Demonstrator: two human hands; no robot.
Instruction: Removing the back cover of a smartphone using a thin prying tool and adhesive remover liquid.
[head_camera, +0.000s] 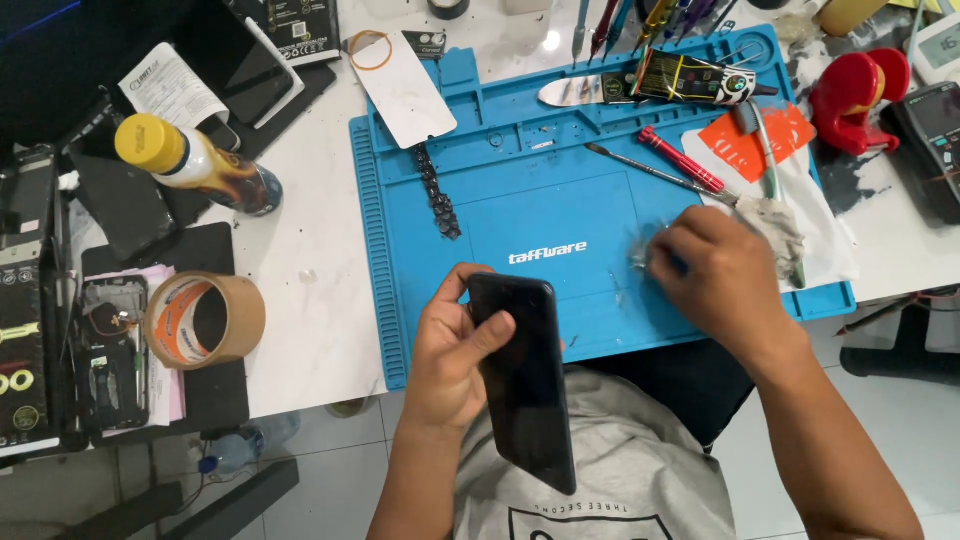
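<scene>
At the near edge of the desk (310, 330), the left hand (450, 355) is closed around a black phone (525, 375), thumb across its dark face, holding it upright over the person's lap and overlapping the front edge of the blue work mat (520, 200). The right hand (725, 280) rests knuckles-up on the mat's right front part, fingers curled over something small and clear; what it grips I cannot tell. Between the hands the mat lies open. Near the right hand lie a red screwdriver (682, 160), a metal spudger (650, 172) and a crumpled cloth (780, 222). Left of the mat stand a tape roll (205, 320) and a yellow-capped bottle (195, 165).
</scene>
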